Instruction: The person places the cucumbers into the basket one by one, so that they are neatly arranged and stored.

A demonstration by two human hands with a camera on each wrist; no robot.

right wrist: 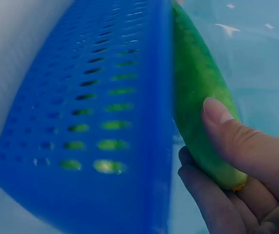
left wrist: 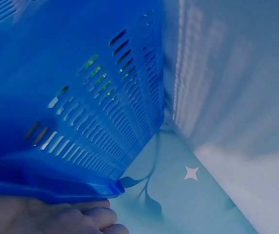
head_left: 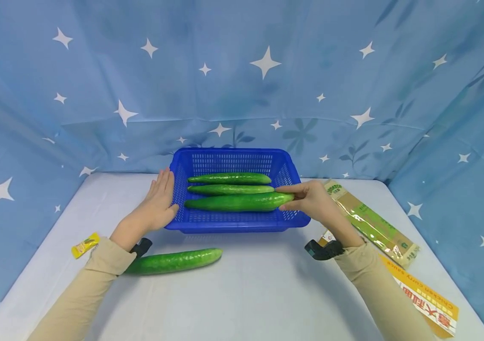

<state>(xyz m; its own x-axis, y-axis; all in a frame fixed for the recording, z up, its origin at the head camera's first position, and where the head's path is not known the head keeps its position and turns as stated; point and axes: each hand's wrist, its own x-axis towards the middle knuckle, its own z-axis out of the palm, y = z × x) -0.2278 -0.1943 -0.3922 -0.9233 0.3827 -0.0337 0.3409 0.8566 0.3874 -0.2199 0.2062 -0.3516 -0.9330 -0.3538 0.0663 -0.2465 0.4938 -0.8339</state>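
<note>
My right hand [head_left: 316, 201] holds one end of a cucumber [head_left: 233, 202] between thumb and fingers. In the right wrist view the thumb lies along the cucumber [right wrist: 203, 92], which sits partly behind the basket wall [right wrist: 47, 126]. Two more cucumbers, a far one [head_left: 230, 178] and a middle one [head_left: 231, 189], lie side by side in the blue plastic basket [head_left: 235, 231]. My left hand [head_left: 156, 201] rests against the basket's left rim with straight fingers; the left wrist view shows its fingers [left wrist: 100, 217] under the rim. Another cucumber [head_left: 178, 262] lies on the table near my left wrist.
A small yellow packet [head_left: 85, 245] lies at the left of the white table [head_left: 250, 293]. To the right are a long green-and-clear package [head_left: 371, 225] and an orange chicken curry sauce box [head_left: 431, 300], partly behind my right forearm. A blue star-patterned curtain [head_left: 233, 94] hangs behind the basket.
</note>
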